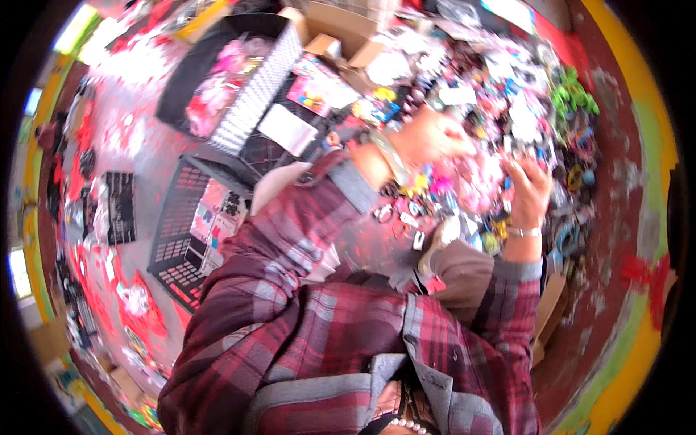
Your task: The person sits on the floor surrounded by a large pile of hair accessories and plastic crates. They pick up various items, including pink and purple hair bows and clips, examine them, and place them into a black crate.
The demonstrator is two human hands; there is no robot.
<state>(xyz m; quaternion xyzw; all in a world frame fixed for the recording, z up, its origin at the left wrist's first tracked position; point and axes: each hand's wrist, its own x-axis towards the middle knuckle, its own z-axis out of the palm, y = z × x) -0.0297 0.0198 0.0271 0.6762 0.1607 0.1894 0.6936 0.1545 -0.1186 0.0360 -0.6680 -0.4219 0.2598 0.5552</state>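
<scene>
A pink, ruffled, fluffy bundle (475, 185) hangs between my two hands, above a big heap of small mixed items. My left hand (431, 139) reaches in from the left, its fingers closed at the upper left edge of the bundle. On the other side my right hand (531, 190) has its fingers curled in a pinch at the bundle's right edge. Blur hides the exact grip and what the bundle is made of. Around and under both hands lies the heap (507, 94) of colourful trinkets and hair accessories, several in clear bags.
Left of the heap stand a black bin (177, 94) with pink packs and a dark slatted crate (174, 225) holding printed cards. An open cardboard box (337, 32) is at the back. Bright green coiled things (573, 94) lie at the right edge, and a black tray (121, 206) rests far left.
</scene>
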